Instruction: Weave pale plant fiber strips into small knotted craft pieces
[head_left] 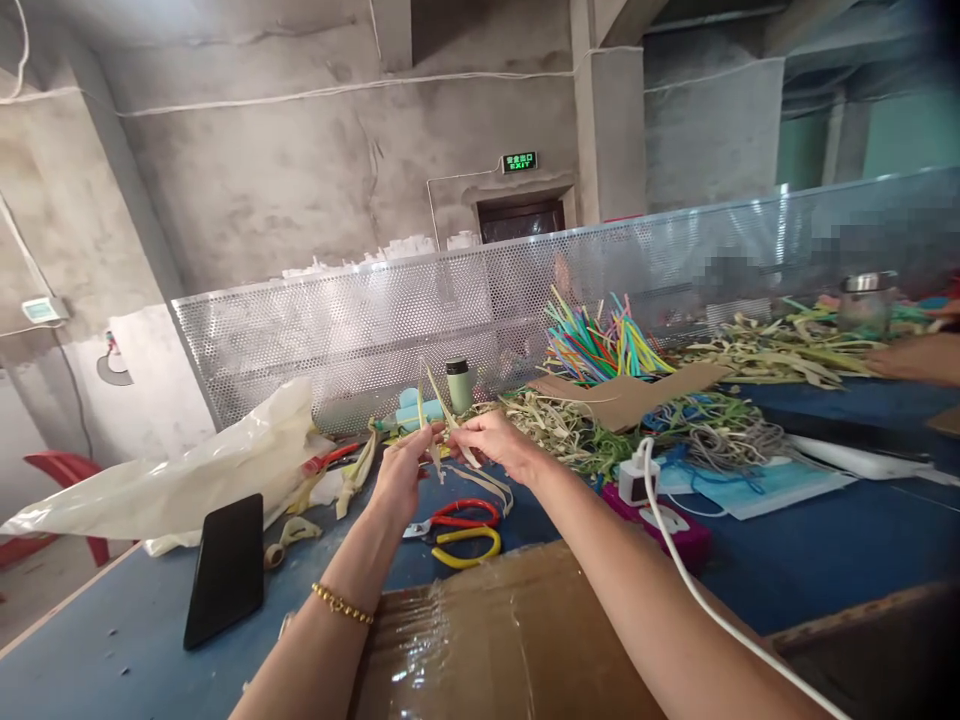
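My left hand (pixel 407 468) and my right hand (pixel 499 442) are close together above the blue table, both with fingers pinched. From between my right fingers a narrow pale strip (pixel 438 388) sticks up, and its other end hangs below. My left fingers pinch another pale strip (pixel 421 402) that stands upright beside it. Whether the strips are dried leaf or fabric I cannot tell. Just below my hands lie scissors (pixel 469 548) with one red and one yellow handle. Loose pale strips (pixel 487 487) lie on the table behind them.
A taped cardboard box (pixel 495 640) sits under my forearms. On the left are a black phone (pixel 223 570) and a plastic bag (pixel 217 470). A green bottle (pixel 458 388), coloured sticks (pixel 600 345) and a strip pile (pixel 555 420) stand behind. A white cable (pixel 675 560) crosses my right forearm.
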